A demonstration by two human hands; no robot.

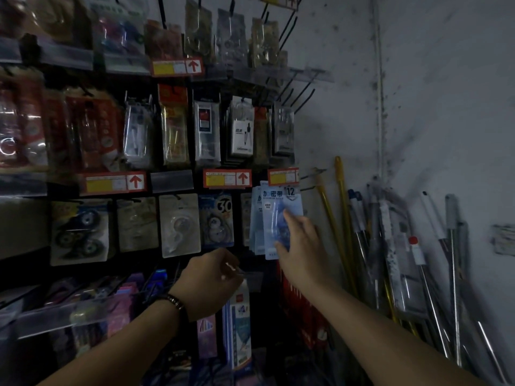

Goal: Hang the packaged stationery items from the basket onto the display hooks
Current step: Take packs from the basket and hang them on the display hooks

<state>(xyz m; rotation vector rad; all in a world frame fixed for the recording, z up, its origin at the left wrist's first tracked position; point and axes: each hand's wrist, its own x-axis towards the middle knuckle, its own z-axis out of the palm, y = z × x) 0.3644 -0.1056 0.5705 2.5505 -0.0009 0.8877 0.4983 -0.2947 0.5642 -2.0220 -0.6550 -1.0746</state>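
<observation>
Blue packs: a bunch of light-blue carded packs [274, 207] hangs at the right end of the display rack [239, 254], just below a red-and-yellow price tag [282, 176]; the front one bears a "12" in its upper corner.
Right hand: the right hand [302, 246] reaches up from lower right and lies on the front blue pack, index finger [287, 217] stretched up its face and thumb against its lower part; the fingers that show are straight and flat rather than wrapped round it.
Left hand: the left hand [209, 285] is lower and to the left of the blue packs, apart from them, in front of the rack's dark gap. Its fingers are curled inward; the tips are blurred, so I cannot tell whether they pinch anything.
Wrist: a dark beaded bracelet [175, 302] sits on the left wrist.
Hooks: two bare hooks [315, 171] stick out just right of the blue packs' tops.
Neighbours: a pack marked "30" [217, 221] hangs just left of the blue packs.
Wall side: yellow poles [344, 218] and metal ones [452, 260] lean against the stained wall [446, 107], right of the rack.
</observation>
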